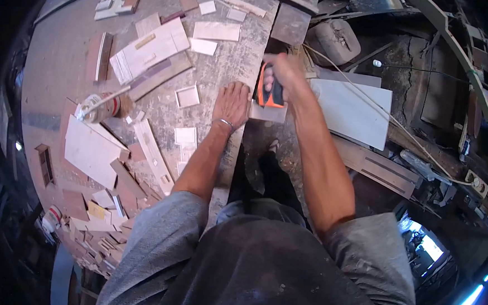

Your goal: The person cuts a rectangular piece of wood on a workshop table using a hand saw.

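Observation:
My right hand [284, 75] is wrapped around the orange and black handle [270, 92] of what looks like a hand saw, just off the edge of the workbench [215, 67]. Its blade is barely visible, seen nearly edge-on or hidden. Below the handle, a pale flat piece of wood [269, 112] juts out past the bench edge. My left hand [233, 102] lies flat at that edge, fingers stretched forward and pressing down beside the saw. Whether the wood runs under this palm cannot be made out. A small square wooden frame [187, 96] lies left of my left hand.
Wood offcuts, such as a pale panel [93, 149] and a long strip [153, 150], cover the bench's left side, around a plastic jar [98, 107]. A white board [350, 113], a dusty plastic can [333, 41] and a long hose or cord [365, 95] are at the right.

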`<state>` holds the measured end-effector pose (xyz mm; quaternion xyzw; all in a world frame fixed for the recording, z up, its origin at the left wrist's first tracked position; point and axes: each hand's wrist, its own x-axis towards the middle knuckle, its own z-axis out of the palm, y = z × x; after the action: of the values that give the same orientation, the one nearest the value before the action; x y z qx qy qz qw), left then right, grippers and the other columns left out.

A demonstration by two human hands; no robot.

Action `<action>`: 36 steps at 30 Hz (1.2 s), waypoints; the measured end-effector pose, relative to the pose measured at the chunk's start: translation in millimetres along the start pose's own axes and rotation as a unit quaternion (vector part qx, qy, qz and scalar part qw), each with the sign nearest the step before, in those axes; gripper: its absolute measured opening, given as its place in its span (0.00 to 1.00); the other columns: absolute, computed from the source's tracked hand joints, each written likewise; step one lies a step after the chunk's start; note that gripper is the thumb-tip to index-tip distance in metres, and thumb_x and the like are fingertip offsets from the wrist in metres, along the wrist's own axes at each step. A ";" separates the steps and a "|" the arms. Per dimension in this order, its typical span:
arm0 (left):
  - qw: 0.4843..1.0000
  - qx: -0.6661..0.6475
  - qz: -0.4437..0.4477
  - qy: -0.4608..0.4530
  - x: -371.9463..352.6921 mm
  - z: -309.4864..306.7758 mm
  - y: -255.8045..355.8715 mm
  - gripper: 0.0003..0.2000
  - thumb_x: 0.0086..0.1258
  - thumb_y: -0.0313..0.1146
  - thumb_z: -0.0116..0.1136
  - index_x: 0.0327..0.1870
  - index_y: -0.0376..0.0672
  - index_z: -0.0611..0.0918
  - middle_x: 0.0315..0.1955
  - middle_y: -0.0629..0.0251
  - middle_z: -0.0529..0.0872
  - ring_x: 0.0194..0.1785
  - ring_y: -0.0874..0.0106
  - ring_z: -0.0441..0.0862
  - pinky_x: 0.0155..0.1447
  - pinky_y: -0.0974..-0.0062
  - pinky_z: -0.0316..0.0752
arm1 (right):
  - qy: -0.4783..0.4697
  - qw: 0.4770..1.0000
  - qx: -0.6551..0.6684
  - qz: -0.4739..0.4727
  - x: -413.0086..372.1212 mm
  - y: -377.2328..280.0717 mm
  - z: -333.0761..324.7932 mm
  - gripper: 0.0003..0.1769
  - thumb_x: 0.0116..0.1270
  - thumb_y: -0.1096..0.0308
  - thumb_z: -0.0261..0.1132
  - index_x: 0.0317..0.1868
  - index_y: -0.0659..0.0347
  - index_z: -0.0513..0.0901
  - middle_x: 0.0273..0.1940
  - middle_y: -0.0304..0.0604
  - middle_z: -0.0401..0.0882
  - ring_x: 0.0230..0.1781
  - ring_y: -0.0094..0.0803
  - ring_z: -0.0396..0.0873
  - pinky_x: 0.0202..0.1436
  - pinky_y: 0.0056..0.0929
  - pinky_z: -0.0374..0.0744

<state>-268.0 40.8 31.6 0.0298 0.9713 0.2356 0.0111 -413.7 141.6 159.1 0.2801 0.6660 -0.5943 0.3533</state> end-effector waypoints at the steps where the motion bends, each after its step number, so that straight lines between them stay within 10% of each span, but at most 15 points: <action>1: 1.000 0.004 -0.002 -0.005 -0.8 -2.2 0.3 0.12 0.80 0.39 0.50 0.52 0.42 0.80 0.49 0.56 0.80 0.58 0.58 0.76 0.60 0.57 0.68 | 0.022 0.998 0.007 -0.064 -36.3 -21.5 0.7 0.11 0.76 0.67 0.65 0.34 0.60 0.76 0.21 0.34 0.71 0.15 0.25 0.67 0.17 0.30 0.69; 4: 1.000 0.016 0.007 -0.004 -1.0 -5.2 -1.8 0.12 0.80 0.39 0.50 0.51 0.42 0.80 0.49 0.57 0.79 0.56 0.58 0.76 0.59 0.56 0.68 | 0.000 0.989 -0.036 -0.147 -102.3 -82.9 -23.6 0.11 0.74 0.68 0.65 0.34 0.64 0.76 0.22 0.35 0.71 0.16 0.25 0.69 0.18 0.30 0.70; 12: 0.995 0.010 0.090 0.030 4.9 -14.2 -24.4 0.14 0.82 0.43 0.53 0.53 0.42 0.81 0.48 0.55 0.79 0.56 0.56 0.75 0.61 0.58 0.71 | 0.000 0.964 -0.111 -0.240 -221.6 -39.1 -123.7 0.32 0.74 0.66 0.69 0.75 0.69 0.72 0.23 0.34 0.75 0.17 0.21 0.72 0.21 0.23 0.71; 16: 0.986 -0.039 0.161 0.033 24.3 -28.8 -58.7 0.14 0.81 0.41 0.56 0.52 0.38 0.80 0.52 0.52 0.80 0.60 0.53 0.77 0.66 0.59 0.74 | -0.009 0.962 0.001 -0.273 -213.4 2.3 -106.7 0.25 0.77 0.64 0.68 0.68 0.69 0.78 0.24 0.33 0.75 0.17 0.21 0.71 0.22 0.23 0.71; 22: 0.993 0.035 0.038 0.105 13.5 -42.5 -34.0 0.17 0.78 0.43 0.58 0.54 0.38 0.79 0.59 0.49 0.78 0.64 0.50 0.76 0.67 0.55 0.73 | 0.007 0.958 0.124 -0.257 -231.8 -61.3 -63.3 0.10 0.79 0.63 0.66 0.44 0.63 0.82 0.24 0.33 0.74 0.17 0.20 0.71 0.20 0.22 0.71; 25: 0.991 -0.002 -0.089 0.097 -7.9 -47.4 -10.1 0.19 0.76 0.42 0.59 0.60 0.37 0.78 0.62 0.41 0.76 0.65 0.46 0.74 0.68 0.51 0.71 | -0.026 0.955 0.102 -0.277 -272.5 -84.4 -72.6 0.11 0.75 0.65 0.69 0.45 0.66 0.84 0.25 0.34 0.76 0.18 0.19 0.72 0.21 0.21 0.70; 36: 0.990 -0.004 0.140 0.024 3.0 -22.5 -16.0 0.23 0.74 0.35 0.57 0.69 0.44 0.77 0.62 0.49 0.77 0.69 0.49 0.71 0.75 0.53 0.66 | 0.156 0.971 -0.038 -0.177 -351.3 23.4 -100.7 0.22 0.80 0.63 0.68 0.66 0.69 0.82 0.23 0.31 0.74 0.18 0.17 0.69 0.21 0.21 0.67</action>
<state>-272.6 16.5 44.2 0.1595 0.9566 0.2397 -0.0455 -200.5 261.0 431.9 0.2334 0.7740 -0.5705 0.1445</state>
